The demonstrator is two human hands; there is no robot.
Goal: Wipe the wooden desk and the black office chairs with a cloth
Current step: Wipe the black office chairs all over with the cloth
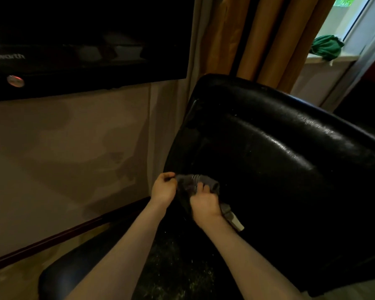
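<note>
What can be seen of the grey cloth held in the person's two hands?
The grey cloth looks like soft fabric, bunched and twisted into a wad. The left hand pinches its upper-left end and the right hand grips its middle. A paler, flatter end sticks out below the right hand. It is held at the lower left edge of the glossy black office chair backrest; contact there cannot be told.

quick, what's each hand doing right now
Left hand: pinching one end of the grey cloth.
Right hand: gripping the same cloth against the black chair.
</note>
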